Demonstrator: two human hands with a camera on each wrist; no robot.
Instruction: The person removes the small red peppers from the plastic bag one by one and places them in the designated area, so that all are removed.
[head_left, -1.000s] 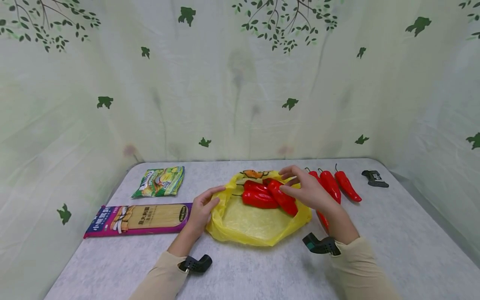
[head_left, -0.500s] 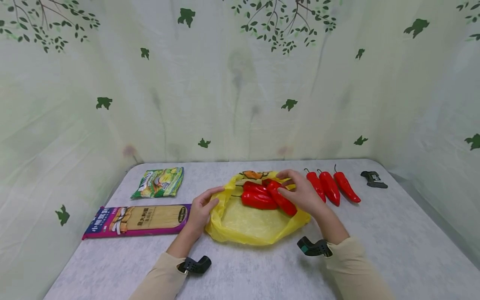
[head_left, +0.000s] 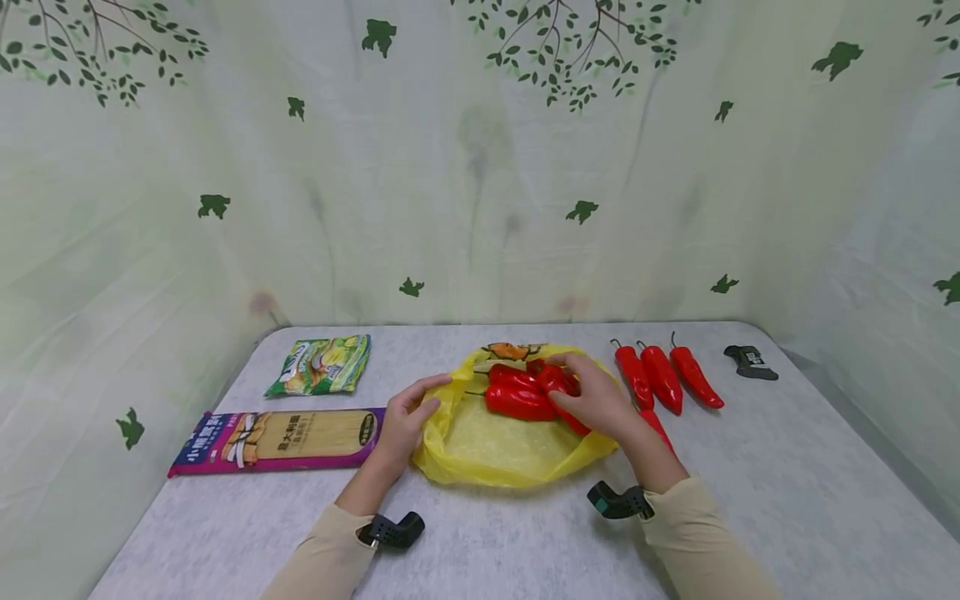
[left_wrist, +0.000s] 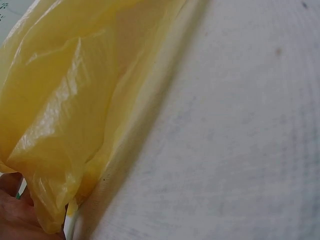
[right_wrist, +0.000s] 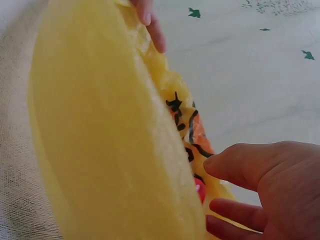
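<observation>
A yellow plastic bag [head_left: 487,475] lies with its mouth spread and several red peppers [head_left: 519,402] inside. At its left rim my left hand [head_left: 401,429] pinches the plastic; the left wrist view shows part of that hand [left_wrist: 22,215] beside the crumpled bag [left_wrist: 55,110]. My right hand [head_left: 603,404] reaches over the right rim, thumb and fingertips on either side of one pepper [head_left: 560,379]. In the right wrist view the hand [right_wrist: 285,185] has its tips near a small patch of red [right_wrist: 200,190], mostly hidden by the bag [right_wrist: 100,125].
Three red peppers [head_left: 662,379] lie right of the bag, with another [head_left: 657,427] partly behind my right wrist. A black object [head_left: 750,362] sits farther right. At left are a green packet [head_left: 321,365] and a long noodle pack [head_left: 300,440], close to my left hand.
My right hand has moved left and down over the peppers in the bag, its fingers now around one. The left hand has stayed at the rim.
</observation>
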